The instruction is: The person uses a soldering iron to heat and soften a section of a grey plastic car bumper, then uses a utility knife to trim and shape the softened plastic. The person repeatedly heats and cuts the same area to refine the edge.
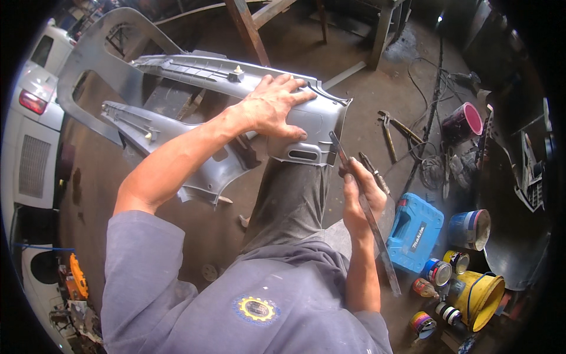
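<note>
A long silver-grey car trim panel (315,125) lies across my raised knee, its wide end toward the right. My left hand (273,105) rests on top of this panel with the fingers spread and the thumb apart. Gripped in my right hand (364,197) is a long, thin, flat dark metal strip (386,262). The strip slants from the panel's right edge down past my forearm. Its upper tip is close to that edge; I cannot tell if they touch. A second silver-grey trim panel (203,154) sits below my left forearm, partly hidden by it.
On the right are a hammer (388,139), a blue tool case (416,233), a yellow bucket (483,302), a pink-rimmed pail (463,123) and several small paint cans (437,272). Cables run across the floor there. At left stand a large grey curved piece (73,97) and a white car (40,97).
</note>
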The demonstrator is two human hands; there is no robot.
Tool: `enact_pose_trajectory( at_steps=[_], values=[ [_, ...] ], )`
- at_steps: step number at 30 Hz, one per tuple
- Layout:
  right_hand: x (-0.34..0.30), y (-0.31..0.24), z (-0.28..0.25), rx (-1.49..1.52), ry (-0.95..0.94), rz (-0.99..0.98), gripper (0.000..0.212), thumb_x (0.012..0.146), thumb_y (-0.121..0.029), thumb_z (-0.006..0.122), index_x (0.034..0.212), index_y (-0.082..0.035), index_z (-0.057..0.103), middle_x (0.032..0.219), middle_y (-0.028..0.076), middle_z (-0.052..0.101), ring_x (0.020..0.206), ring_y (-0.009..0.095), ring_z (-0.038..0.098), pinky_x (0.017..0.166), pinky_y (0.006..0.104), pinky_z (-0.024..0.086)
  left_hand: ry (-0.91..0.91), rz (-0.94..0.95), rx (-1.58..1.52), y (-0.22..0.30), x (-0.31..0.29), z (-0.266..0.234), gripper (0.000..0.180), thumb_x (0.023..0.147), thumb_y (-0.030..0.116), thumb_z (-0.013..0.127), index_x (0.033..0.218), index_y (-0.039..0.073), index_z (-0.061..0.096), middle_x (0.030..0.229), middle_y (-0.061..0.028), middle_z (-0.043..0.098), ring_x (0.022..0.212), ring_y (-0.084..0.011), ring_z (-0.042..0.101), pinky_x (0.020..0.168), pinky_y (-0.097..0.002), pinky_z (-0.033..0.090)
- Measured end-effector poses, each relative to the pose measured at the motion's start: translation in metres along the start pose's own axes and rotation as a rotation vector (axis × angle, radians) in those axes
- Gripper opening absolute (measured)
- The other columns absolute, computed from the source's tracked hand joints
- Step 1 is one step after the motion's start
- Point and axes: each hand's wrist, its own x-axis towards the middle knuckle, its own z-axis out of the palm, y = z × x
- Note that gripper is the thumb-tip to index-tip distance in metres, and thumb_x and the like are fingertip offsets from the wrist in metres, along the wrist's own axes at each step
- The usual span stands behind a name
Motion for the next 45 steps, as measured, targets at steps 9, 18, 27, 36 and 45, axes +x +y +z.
enact_pose_trajectory(
  at_steps=[9, 18, 27, 36, 45],
  values=[
    [0.004, 0.017, 0.028, -0.076, 0.032, -0.066, 0.027, 0.091, 0.002, 0.063, 0.118, 0.002, 0.067, 0.1, 0.019, 0.074, 0.091, 0.023, 0.073, 0.08, 0.0315, 0.056, 0.016, -0.012, 0.023, -0.002, 0.003, 0.016, 0.094, 0.067, 0.053, 0.082, 0.146, 0.016, 0.048, 0.154, -0.0171, 0.04, 0.144, -0.0407, 0.031, 0.115, -0.0597, 0.025],
    [0.009, -0.001, 0.028, -0.188, 0.014, -0.004, 0.025, 0.091, 0.003, 0.059, 0.115, 0.001, 0.068, 0.096, 0.02, 0.073, 0.086, 0.025, 0.073, 0.077, 0.0328, 0.056, 0.505, -0.043, 0.0, 0.033, -0.024, 0.017, 0.076, 0.07, 0.036, 0.084, 0.134, 0.006, 0.055, 0.14, -0.0225, 0.048, 0.132, -0.0404, 0.044, 0.109, -0.0519, 0.034],
    [0.026, -0.003, 0.012, 0.077, -0.062, 0.102, 0.024, 0.095, -0.001, 0.052, 0.113, 0.005, 0.066, 0.096, 0.015, 0.074, 0.09, 0.021, 0.072, 0.087, 0.0323, 0.055, 0.443, -0.826, -2.278, 0.147, -0.097, 0.111, 0.065, 0.087, 0.029, 0.077, 0.136, -0.004, 0.05, 0.125, -0.0158, 0.063, 0.123, -0.0279, 0.055, 0.107, -0.04, 0.044],
    [0.005, -0.011, 0.017, -0.052, -0.096, 0.081, 0.026, 0.092, 0.002, 0.057, 0.116, 0.0, 0.066, 0.093, 0.013, 0.075, 0.078, 0.014, 0.07, 0.069, 0.027, 0.054, 0.73, -0.424, -2.527, 0.102, -0.036, 0.152, 0.024, 0.095, -0.003, 0.06, 0.119, 0.001, 0.061, 0.117, -0.0085, 0.065, 0.112, -0.0208, 0.06, 0.104, -0.0365, 0.047],
    [0.009, -0.003, 0.023, -0.105, -0.018, -0.105, 0.024, 0.089, 0.006, 0.06, 0.111, 0.003, 0.067, 0.098, 0.018, 0.073, 0.087, 0.025, 0.073, 0.077, 0.0323, 0.057, 0.705, -0.295, -2.487, 0.106, -0.036, 0.15, 0.026, 0.098, 0.014, 0.061, 0.121, 0.001, 0.06, 0.118, -0.0093, 0.065, 0.115, -0.022, 0.059, 0.108, -0.0398, 0.041]
  ],
)
